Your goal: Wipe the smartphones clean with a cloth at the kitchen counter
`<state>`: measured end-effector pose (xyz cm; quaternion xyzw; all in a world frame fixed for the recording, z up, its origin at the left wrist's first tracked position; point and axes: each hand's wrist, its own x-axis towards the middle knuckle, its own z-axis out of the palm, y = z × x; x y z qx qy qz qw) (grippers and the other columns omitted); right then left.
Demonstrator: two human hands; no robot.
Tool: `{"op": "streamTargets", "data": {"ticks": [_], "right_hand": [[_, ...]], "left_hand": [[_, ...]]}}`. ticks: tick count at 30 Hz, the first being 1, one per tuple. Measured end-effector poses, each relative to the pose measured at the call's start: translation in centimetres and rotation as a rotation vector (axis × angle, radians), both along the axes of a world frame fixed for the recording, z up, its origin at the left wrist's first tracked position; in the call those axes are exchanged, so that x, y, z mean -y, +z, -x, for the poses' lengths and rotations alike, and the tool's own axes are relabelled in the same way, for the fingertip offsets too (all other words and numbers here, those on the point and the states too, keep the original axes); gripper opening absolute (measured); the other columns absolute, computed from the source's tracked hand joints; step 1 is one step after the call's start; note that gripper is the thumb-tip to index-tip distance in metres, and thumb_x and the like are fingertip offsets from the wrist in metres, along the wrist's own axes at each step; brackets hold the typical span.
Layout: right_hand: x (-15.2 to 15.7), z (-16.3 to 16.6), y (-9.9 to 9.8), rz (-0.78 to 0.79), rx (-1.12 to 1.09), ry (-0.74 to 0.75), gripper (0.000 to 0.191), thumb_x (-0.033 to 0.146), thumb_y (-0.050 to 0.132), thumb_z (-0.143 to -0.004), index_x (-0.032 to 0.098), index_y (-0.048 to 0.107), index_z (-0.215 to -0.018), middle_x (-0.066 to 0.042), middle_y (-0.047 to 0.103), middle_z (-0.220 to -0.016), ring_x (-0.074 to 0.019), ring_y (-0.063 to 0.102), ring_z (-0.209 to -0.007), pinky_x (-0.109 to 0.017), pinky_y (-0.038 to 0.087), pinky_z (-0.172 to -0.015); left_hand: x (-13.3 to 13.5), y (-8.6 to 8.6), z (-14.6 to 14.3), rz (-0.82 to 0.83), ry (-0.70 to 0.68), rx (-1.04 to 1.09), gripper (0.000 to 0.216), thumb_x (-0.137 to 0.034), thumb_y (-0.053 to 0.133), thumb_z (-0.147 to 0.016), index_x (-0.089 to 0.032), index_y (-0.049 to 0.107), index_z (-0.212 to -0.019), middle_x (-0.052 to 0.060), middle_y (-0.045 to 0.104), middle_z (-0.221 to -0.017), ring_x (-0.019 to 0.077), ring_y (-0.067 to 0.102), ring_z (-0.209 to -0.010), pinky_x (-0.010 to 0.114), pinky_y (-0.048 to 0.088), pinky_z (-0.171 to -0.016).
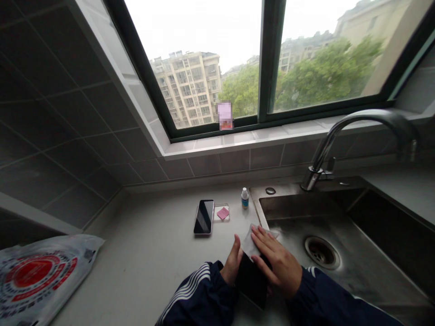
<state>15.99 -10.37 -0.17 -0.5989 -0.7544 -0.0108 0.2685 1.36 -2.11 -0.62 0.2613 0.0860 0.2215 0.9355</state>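
Note:
My left hand [233, 262] grips a flat black rectangular thing [252, 281] by its left edge, thumb up along the side. Its other fingers are hidden beneath. Across the top of the black thing, my right hand [277, 260] presses a thin white tissue [250, 244], fingers close together over it. What kind of thing the black piece is, I cannot make out. Beyond the hands lie a phone [204, 218] with a dark screen and a clear case [227, 219] with a pink square [223, 213] on it. A small white-capped bottle [245, 199] stands upright near the sink.
To the right is a steel sink [285, 226] with a drain [322, 251] and a curved faucet [321, 154]. A printed plastic bag [41, 276] lies at the left on the pale counter [142, 244]. Behind runs a windowsill [210, 144].

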Motion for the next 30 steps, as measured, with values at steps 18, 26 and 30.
{"op": "streamTargets", "data": {"ticks": [18,26,30], "right_hand": [[-0.1,0.0,0.2,0.011,0.017,0.020,0.056,0.031,0.048,-0.094,0.010,0.037,-0.145,-0.015,0.033,-0.150,-0.0307,0.030,-0.139,-0.049,0.039,-0.108],[1.4,2.3,1.9,-0.004,-0.121,0.290,0.046,0.029,0.050,-0.092,0.016,0.050,-0.136,-0.009,0.047,-0.143,-0.0253,0.034,-0.138,-0.043,0.034,-0.112],[1.8,2.9,2.6,-0.001,-0.137,0.345,0.041,0.028,0.054,-0.089,0.015,0.058,-0.128,-0.011,0.054,-0.137,-0.0262,0.041,-0.134,-0.042,0.034,-0.112]], "left_hand": [[0.1,0.5,0.0,0.045,-0.004,0.007,0.063,-0.058,0.043,-0.087,-0.016,0.052,-0.133,0.011,0.049,-0.142,0.0242,0.023,-0.143,0.040,0.008,-0.120],[0.4,0.3,0.3,0.184,0.022,-0.143,0.067,-0.067,0.050,-0.079,-0.004,0.068,-0.097,0.017,0.071,-0.098,0.0279,0.057,-0.118,0.038,0.029,-0.112],[0.2,0.5,0.4,0.195,-0.008,-0.153,0.078,-0.075,0.046,-0.074,-0.004,0.068,-0.097,0.020,0.072,-0.092,0.0322,0.063,-0.105,0.044,0.043,-0.099]]}}
